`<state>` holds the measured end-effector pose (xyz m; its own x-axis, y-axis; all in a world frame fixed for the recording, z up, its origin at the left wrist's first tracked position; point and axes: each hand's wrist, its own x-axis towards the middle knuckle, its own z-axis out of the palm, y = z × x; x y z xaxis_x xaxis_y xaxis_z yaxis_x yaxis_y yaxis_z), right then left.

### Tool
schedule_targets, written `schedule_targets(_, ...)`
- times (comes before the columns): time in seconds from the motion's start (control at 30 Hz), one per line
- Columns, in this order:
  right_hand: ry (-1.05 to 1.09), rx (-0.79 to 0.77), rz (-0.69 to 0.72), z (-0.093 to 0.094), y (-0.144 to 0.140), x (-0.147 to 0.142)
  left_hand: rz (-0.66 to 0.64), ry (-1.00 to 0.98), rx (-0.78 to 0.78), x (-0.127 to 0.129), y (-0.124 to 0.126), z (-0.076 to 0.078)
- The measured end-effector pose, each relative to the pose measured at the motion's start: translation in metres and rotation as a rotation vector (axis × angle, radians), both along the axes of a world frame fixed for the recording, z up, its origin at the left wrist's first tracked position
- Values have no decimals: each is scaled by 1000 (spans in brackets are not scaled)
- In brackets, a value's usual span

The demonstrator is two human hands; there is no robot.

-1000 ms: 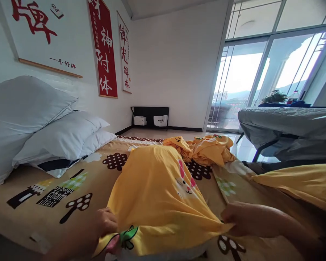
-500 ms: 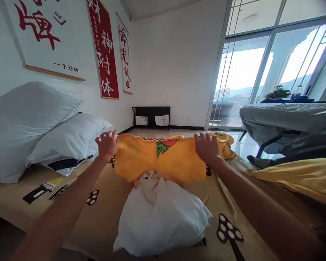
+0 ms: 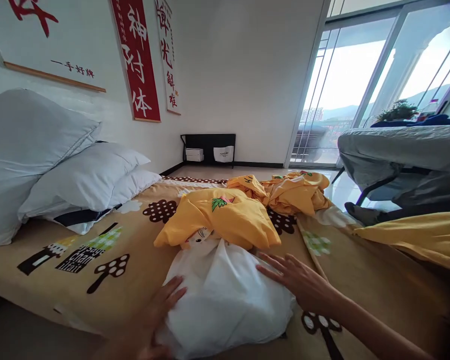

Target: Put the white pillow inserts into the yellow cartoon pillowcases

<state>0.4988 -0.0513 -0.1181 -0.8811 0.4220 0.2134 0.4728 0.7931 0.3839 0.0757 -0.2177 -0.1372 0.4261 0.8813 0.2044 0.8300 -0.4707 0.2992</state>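
Head view: near the bed's (image 3: 52,295) front edge, the white pillow (image 3: 225,300) lies half out of its yellow pillowcase (image 3: 225,222). Left hand (image 3: 161,310) and right hand (image 3: 300,280) rest flat, fingers spread, on its sides. Stripping looks underway; gripping the pillow seems needed.

Bright glare from the window (image 3: 363,85); edges warped, corners dim.

Both hands are flat on a white pillow (image 3: 225,295) lying on the patterned bed sheet (image 3: 135,260): left hand (image 3: 161,310) on its near-left edge, right hand (image 3: 296,280) on its right side, fingers spread. A crumpled yellow pillowcase (image 3: 221,220) sits bunched over the pillow's far end, and a stack of white pillows (image 3: 60,170) leans by the wall.
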Motion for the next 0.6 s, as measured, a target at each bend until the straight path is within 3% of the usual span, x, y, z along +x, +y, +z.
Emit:
schedule_targets(0.1, 26, -134, 22, -3, -17, -12, 135, -56, 133, -1, -9, -44)
schedule_targets(0.17, 88, -214, 46, 7, -21, -26, 172, -133, 185, 0, -3, -52)
schedule_targets(0.2, 127, -259, 62, 14, -21, -34, 178, -180, 192, 0, 2, -48)
schedule_targets(0.27, 214, -370, 92, 33, -19, -46, 179, -258, 205, -3, 16, -25)
schedule_targets(0.4, 408, -553, 69, 79, -5, -56, 261, -468, 337, -4, 53, 47)
schedule_targets(0.5, 640, -528, -30, 113, 12, -59, 438, -753, 480, 8, 88, 92)
schedule_targets(0.6, 963, -472, -142, 140, 30, -65, 527, -988, 620, 27, 125, 118)
